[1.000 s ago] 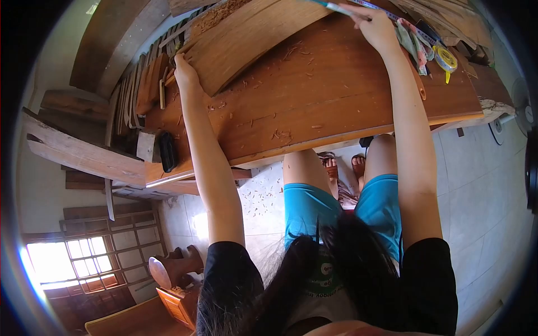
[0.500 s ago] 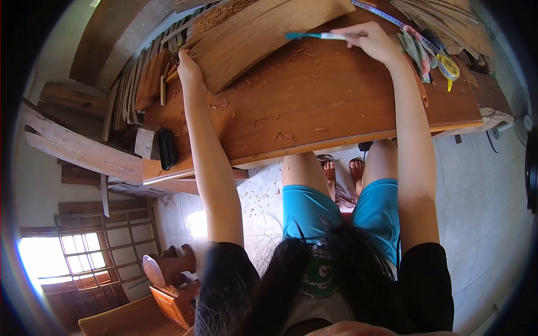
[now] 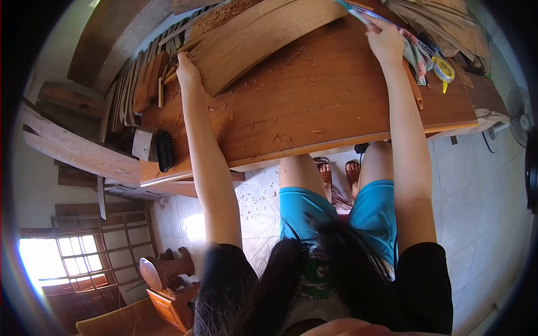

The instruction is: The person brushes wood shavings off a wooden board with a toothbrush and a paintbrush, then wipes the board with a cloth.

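Observation:
A wide, curved brown wooden board (image 3: 263, 36) lies across the far side of the wooden table (image 3: 314, 112). My left hand (image 3: 188, 70) is closed on the board's left end, its fingers partly hidden behind the edge. In my right hand (image 3: 386, 43) is a slim teal-and-white toothbrush (image 3: 355, 12), held by its handle. The brush slants up and left, its teal head overlapping the board's far right end in this view. Curled wood shavings (image 3: 284, 137) are scattered over the tabletop.
Right of my right hand lie a patterned cloth (image 3: 416, 56) and a yellow tape measure (image 3: 443, 68), its blade stretched out behind the hand. Wood strips (image 3: 126, 92) are stacked at the left, near a black object (image 3: 165, 151). More planks (image 3: 443, 25) lie at the far right.
My right hand has moved up with the toothbrush, which has turned from level to slanted, its head now at the board's right end. My left hand stays on the board.

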`<state>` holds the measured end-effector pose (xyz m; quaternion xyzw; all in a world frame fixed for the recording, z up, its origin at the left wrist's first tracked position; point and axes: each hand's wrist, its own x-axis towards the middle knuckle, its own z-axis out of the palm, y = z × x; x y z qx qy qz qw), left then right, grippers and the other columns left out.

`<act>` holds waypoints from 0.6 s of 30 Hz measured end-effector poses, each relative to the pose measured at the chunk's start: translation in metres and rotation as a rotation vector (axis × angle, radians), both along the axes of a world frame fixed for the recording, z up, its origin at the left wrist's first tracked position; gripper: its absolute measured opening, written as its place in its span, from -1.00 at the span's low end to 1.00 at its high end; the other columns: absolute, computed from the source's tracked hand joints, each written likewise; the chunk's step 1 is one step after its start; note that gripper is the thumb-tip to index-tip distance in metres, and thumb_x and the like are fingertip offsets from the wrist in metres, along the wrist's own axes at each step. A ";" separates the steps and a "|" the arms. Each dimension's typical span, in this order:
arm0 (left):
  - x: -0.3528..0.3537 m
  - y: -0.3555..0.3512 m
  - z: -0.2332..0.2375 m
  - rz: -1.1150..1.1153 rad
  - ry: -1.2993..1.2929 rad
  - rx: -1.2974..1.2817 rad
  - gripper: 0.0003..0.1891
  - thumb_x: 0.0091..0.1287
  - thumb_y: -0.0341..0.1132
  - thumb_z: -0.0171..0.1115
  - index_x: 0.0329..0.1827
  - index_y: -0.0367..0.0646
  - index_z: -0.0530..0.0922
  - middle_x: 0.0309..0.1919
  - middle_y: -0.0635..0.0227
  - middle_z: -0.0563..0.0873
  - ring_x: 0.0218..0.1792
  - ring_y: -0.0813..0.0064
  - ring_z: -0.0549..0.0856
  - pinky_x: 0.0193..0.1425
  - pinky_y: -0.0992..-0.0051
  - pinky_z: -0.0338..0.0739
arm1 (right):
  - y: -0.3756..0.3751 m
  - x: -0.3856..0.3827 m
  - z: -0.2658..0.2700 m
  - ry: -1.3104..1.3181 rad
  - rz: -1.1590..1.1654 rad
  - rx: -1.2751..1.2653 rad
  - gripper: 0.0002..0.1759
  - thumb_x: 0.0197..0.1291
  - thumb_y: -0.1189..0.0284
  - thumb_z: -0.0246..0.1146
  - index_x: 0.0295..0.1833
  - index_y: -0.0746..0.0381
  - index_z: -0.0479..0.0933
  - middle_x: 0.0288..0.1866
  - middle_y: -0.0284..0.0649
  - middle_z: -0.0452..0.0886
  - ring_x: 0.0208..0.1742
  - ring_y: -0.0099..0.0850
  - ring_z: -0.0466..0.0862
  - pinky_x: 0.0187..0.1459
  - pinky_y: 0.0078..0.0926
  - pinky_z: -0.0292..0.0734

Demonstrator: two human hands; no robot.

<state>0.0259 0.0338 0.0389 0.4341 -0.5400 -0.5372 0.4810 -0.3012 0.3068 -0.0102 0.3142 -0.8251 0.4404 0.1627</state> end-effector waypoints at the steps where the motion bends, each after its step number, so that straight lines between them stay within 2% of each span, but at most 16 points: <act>1: 0.000 0.000 0.001 0.004 -0.023 0.007 -0.47 0.41 0.05 -0.04 0.13 -0.25 0.54 0.02 0.13 0.63 0.02 0.29 0.61 0.15 0.31 0.49 | 0.002 0.002 0.001 0.032 -0.033 0.018 -0.64 0.31 0.44 0.21 0.16 -0.13 0.68 -0.31 -0.19 0.77 -0.21 -0.48 0.76 -0.10 -0.49 0.58; 3: 0.002 0.002 0.004 0.015 -0.067 0.021 -0.48 0.41 0.04 -0.04 0.12 -0.25 0.54 0.01 0.13 0.63 0.01 0.30 0.61 0.15 0.31 0.49 | 0.005 0.008 0.002 0.097 -0.097 0.055 -0.65 0.31 0.43 0.22 0.16 -0.12 0.69 -0.32 -0.19 0.77 -0.23 -0.48 0.76 -0.10 -0.49 0.58; 4: 0.001 0.003 0.005 0.027 -0.069 0.008 -0.45 0.41 0.03 -0.04 0.14 -0.31 0.53 0.01 0.12 0.64 -0.01 0.30 0.62 0.13 0.32 0.50 | 0.002 0.009 0.000 -0.071 0.061 -0.032 -0.66 0.29 0.39 0.24 0.15 -0.11 0.69 -0.31 -0.19 0.77 -0.23 -0.44 0.76 -0.07 -0.48 0.59; 5: 0.000 0.005 0.005 0.038 -0.074 -0.006 -0.43 0.40 0.02 -0.05 0.16 -0.37 0.52 0.00 0.11 0.65 -0.02 0.30 0.64 0.10 0.33 0.52 | -0.004 0.012 -0.001 -0.073 0.178 -0.069 -0.66 0.29 0.34 0.24 0.15 -0.11 0.69 -0.32 -0.19 0.77 -0.25 -0.43 0.76 -0.06 -0.48 0.58; 7: 0.002 0.006 0.006 0.025 -0.046 -0.018 -0.40 0.40 0.00 -0.05 0.17 -0.43 0.52 -0.01 0.10 0.66 -0.04 0.30 0.65 0.07 0.33 0.53 | -0.003 0.023 0.007 -0.079 0.140 0.000 -0.66 0.29 0.25 0.22 0.16 -0.12 0.69 -0.32 -0.17 0.76 -0.29 -0.37 0.75 -0.07 -0.46 0.59; 9: 0.000 0.009 0.004 -0.035 0.025 -0.004 -0.42 0.40 -0.01 -0.05 0.15 -0.44 0.53 -0.02 0.09 0.66 -0.06 0.29 0.65 0.05 0.33 0.53 | 0.006 0.012 0.011 0.106 -0.172 0.082 -0.65 0.29 0.18 0.20 0.15 -0.14 0.69 -0.29 -0.13 0.76 -0.25 -0.27 0.76 -0.06 -0.41 0.60; 10: -0.002 0.010 0.004 -0.026 0.023 0.002 -0.42 0.40 -0.01 -0.05 0.14 -0.44 0.53 -0.02 0.09 0.66 -0.07 0.29 0.65 0.05 0.32 0.53 | 0.012 0.011 0.015 -0.021 -0.131 0.045 -0.66 0.28 0.12 0.22 0.12 -0.15 0.70 -0.23 -0.07 0.76 -0.14 -0.14 0.76 -0.05 -0.34 0.61; 13: 0.000 0.008 0.004 -0.010 0.003 0.002 -0.43 0.41 0.00 -0.06 0.14 -0.41 0.52 -0.02 0.08 0.65 -0.07 0.29 0.66 0.05 0.30 0.54 | 0.009 0.023 0.013 0.026 0.019 -0.027 -0.67 0.29 0.08 0.25 0.10 -0.14 0.71 -0.20 -0.06 0.76 -0.12 -0.17 0.76 -0.04 -0.36 0.60; 15: 0.002 0.001 0.001 -0.025 -0.031 -0.013 -0.44 0.44 0.03 -0.07 0.17 -0.32 0.49 0.01 0.08 0.64 -0.06 0.27 0.67 0.07 0.28 0.57 | 0.001 0.037 0.017 -0.050 0.198 -0.006 -0.67 0.27 0.03 0.33 0.06 -0.10 0.74 -0.21 -0.15 0.78 -0.21 -0.40 0.76 -0.05 -0.47 0.57; 18: 0.003 -0.004 -0.001 -0.003 -0.078 -0.024 -0.44 0.43 0.04 -0.06 0.17 -0.32 0.49 0.01 0.07 0.64 -0.08 0.26 0.68 0.06 0.27 0.58 | -0.003 0.028 0.011 -0.035 0.146 -0.008 -0.64 0.24 0.06 0.38 0.04 0.00 0.74 -0.22 -0.23 0.79 -0.19 -0.46 0.76 -0.12 -0.48 0.56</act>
